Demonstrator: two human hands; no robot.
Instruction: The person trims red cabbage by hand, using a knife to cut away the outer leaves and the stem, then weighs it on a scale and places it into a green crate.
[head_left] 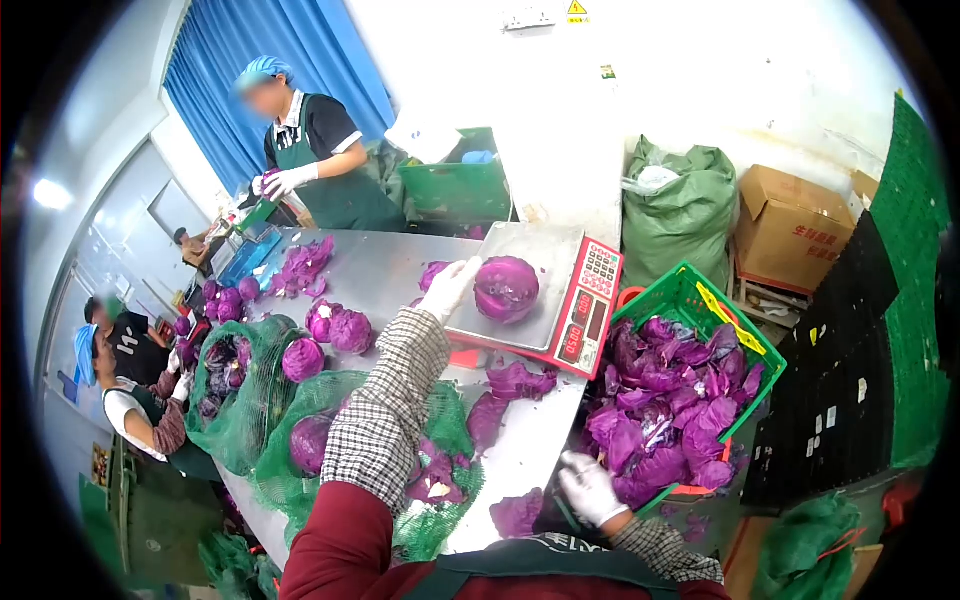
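Left arm (385, 430) is stretched way out front, left hand (448, 291) gloved; right arm (665, 552) sits low, right hand (592, 490) gloved too, kinda loosely spread.

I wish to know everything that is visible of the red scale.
The red scale has a flat, metal-looking tray on a red body. Along one side runs a panel with a keypad and displays showing lit red digits, hard to read. It stands on the metal-looking table, near the edge beside the green crate. One purple cabbage rests on the tray; the gloved left hand is at the tray's edge, contact unclear.
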